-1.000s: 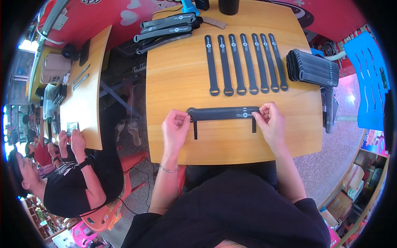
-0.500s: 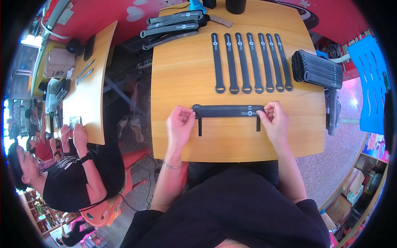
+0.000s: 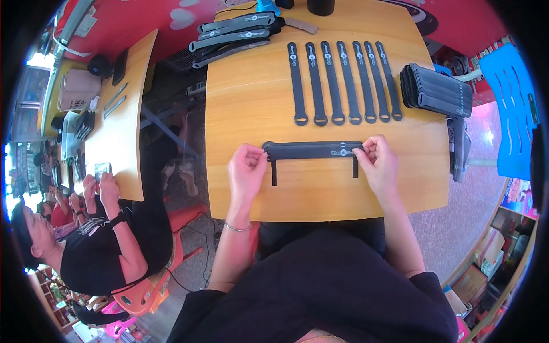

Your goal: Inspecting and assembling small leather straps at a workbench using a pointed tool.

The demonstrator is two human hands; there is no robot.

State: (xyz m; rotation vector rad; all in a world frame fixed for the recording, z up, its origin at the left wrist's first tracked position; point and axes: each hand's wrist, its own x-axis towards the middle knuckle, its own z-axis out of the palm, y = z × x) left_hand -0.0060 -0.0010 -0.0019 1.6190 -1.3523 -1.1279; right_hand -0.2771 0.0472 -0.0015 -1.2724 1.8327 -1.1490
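Note:
A small stack of black storage straps [image 3: 311, 151] lies crosswise on the wooden table in front of me. My left hand [image 3: 247, 168] pinches its left end, where the slotted tabs are. Thumb and fingers of my right hand [image 3: 380, 167] close on the other end, by the pale printing. From under the stack two narrow black strips stick out toward me, a left strip [image 3: 274, 174] and a right strip [image 3: 355, 167]. Beyond my hands, several single straps [image 3: 324, 86] lie side by side, slotted ends toward me.
A thick pile of straps [image 3: 437, 91] sits at the table's right edge. More bundled straps [image 3: 234, 35] lie at the far left, near a dark round container [image 3: 321, 6]. On my left, a seated co-worker [image 3: 97, 246] handles something small at another table [image 3: 130, 131].
The table and everything on it appear slightly higher in the picture. Both hands keep their pinch on the stack's ends, with no clear movement of the straps.

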